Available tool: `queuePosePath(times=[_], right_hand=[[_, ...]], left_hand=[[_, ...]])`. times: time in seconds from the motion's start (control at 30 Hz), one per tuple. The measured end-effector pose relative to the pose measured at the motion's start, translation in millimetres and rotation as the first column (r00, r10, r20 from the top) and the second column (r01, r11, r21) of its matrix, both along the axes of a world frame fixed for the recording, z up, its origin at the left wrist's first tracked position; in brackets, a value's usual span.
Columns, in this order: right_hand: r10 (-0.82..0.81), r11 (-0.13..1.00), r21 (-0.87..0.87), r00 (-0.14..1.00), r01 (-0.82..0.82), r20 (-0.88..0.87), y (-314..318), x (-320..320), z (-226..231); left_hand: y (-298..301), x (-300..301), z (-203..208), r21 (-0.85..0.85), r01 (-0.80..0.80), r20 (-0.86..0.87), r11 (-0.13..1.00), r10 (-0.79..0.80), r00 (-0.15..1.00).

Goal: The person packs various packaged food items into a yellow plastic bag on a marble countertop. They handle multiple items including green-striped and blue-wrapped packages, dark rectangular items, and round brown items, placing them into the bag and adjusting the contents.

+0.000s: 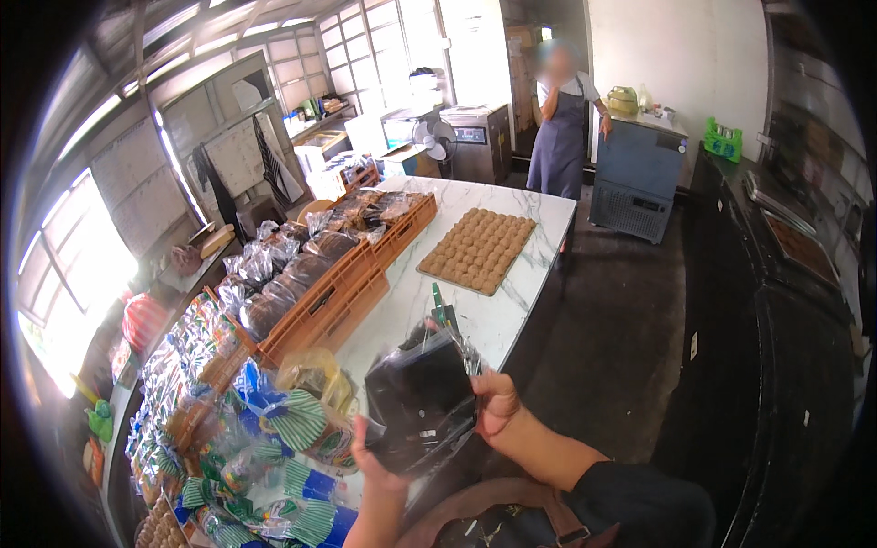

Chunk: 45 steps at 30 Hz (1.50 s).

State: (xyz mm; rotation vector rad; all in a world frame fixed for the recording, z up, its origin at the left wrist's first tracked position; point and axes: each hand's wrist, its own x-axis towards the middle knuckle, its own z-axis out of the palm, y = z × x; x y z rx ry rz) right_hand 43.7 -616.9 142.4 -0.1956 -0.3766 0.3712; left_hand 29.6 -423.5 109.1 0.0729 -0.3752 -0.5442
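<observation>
Black block under clear film, over the counter's near edge: my right fingers clamp the film; whether my left fingers grip, I cannot tell; even tension should limit creases.

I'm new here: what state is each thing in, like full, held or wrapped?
Clear plastic bag, held, crinkled
Right hand, closed on the bag
Left hand, at the bag's left edge, grip unclear
Baking tray, covered with brown rounds
Orange crates, filled with bagged loaves
Fan, upright, spinning unclear
</observation>
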Motion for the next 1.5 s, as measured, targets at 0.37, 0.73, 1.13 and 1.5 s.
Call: queuePosePath(times=[0.37, 0.73, 1.13, 1.5], right_hand=[[0.451, 0.867, -0.126, 0.866, -0.483, -0.218, 25.9, -9.0, -48.4], [0.116, 0.993, 0.018, 0.977, -0.114, -0.178, -4.9, 3.3, -32.5], [0.466, 0.883, 0.154, 0.866, -0.443, -0.182, -17.4, 16.3, -35.3], [0.095, 0.994, -0.064, 0.982, -0.085, 0.166, -38.5, 2.4, -15.2]], left_hand=[[30.6, 26.4, 8.9, -0.067, -0.336, 0.096, 0.940, 0.341, 0.935], [2.2, 13.8, -23.4, 0.240, -0.227, 0.224, 0.944, 0.174, 0.959], [-26.3, 22.5, 11.9, -0.135, -0.424, -0.033, 0.896, 0.424, 0.905], [-37.7, -33.2, -50.3, 0.033, 0.090, 0.094, 0.995, -0.092, 0.991]])
